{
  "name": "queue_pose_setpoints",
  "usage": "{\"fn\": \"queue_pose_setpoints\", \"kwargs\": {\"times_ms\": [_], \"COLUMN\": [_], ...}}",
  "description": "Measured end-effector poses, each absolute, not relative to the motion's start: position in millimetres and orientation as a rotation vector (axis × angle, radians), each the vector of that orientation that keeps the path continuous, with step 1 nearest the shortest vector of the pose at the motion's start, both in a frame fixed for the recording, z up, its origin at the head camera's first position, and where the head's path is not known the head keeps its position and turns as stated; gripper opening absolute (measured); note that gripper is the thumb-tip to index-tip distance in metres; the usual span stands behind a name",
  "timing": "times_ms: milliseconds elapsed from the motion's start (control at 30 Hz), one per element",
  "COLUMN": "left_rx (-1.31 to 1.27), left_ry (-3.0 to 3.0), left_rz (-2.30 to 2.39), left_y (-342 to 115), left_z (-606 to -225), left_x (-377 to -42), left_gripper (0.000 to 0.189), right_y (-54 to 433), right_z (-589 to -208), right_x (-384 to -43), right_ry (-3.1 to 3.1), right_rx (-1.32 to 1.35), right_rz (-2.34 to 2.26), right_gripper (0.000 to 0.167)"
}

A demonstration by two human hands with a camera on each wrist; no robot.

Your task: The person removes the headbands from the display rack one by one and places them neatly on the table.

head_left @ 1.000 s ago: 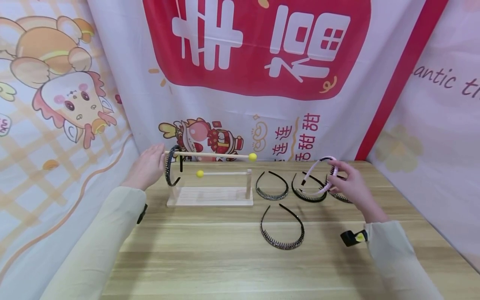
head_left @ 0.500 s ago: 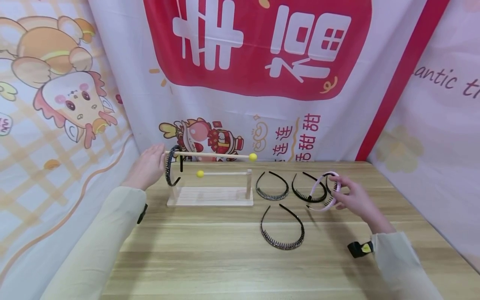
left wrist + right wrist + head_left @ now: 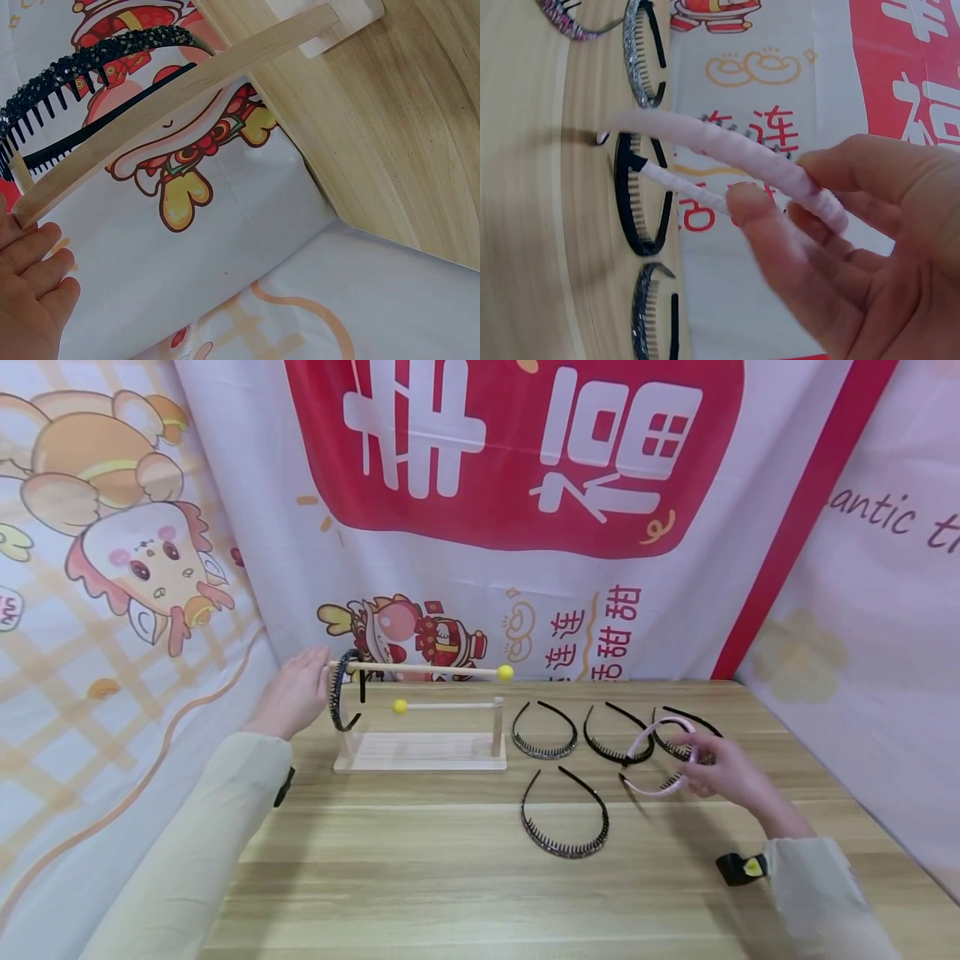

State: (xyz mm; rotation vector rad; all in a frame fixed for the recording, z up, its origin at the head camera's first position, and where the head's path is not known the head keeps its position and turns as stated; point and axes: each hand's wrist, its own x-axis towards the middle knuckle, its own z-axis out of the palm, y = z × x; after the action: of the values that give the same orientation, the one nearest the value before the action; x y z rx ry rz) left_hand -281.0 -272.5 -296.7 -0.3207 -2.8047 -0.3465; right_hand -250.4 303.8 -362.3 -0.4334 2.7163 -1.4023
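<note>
In the head view my right hand point(image 3: 731, 777) holds a pink headband point(image 3: 688, 747) above the table, its black-tipped ends pointing left. The right wrist view shows thumb and fingers pinching the pink headband point(image 3: 727, 146) along its band. At the left, my left hand point(image 3: 295, 693) touches the top of the post of a wooden rack point(image 3: 420, 762) with yellow-ended rods. The left wrist view has its fingers point(image 3: 37, 255) against the end of the post point(image 3: 180, 97); the thumb is hidden. A dark, beaded headband point(image 3: 339, 697) hangs on the upper rod near that post.
Behind the pink one lie a silvery headband point(image 3: 545, 752), a black headband point(image 3: 618, 756) and a dark glittery headband point(image 3: 693, 717), partly covered. Another toothed headband point(image 3: 566, 850) lies nearer on the wooden table point(image 3: 450, 885). Printed cloth point(image 3: 262, 527) surrounds the table's back and sides.
My right hand has moved right and nearer with the pink headband, away from the back row, uncovering more of the rightmost headband. The left hand and the rack have stayed put.
</note>
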Motion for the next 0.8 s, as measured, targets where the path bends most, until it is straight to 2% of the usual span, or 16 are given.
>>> {"fn": "queue_pose_setpoints", "kwargs": {"times_ms": [233, 800], "left_rx": [-0.317, -0.316], "left_ry": [-2.821, -2.822], "left_rz": [-0.356, -0.377], "left_y": [-271, -270], "left_z": [-296, -295], "left_x": [-280, -278], "left_gripper": [0.049, 0.05], "right_y": [315, 308], "right_z": [-365, -405], "right_x": [-240, -227], "right_ry": [2.619, 2.407], "right_rx": [-0.284, -0.33], "right_rz": [-1.221, -1.173], "right_gripper": [0.02, 0.014]}}
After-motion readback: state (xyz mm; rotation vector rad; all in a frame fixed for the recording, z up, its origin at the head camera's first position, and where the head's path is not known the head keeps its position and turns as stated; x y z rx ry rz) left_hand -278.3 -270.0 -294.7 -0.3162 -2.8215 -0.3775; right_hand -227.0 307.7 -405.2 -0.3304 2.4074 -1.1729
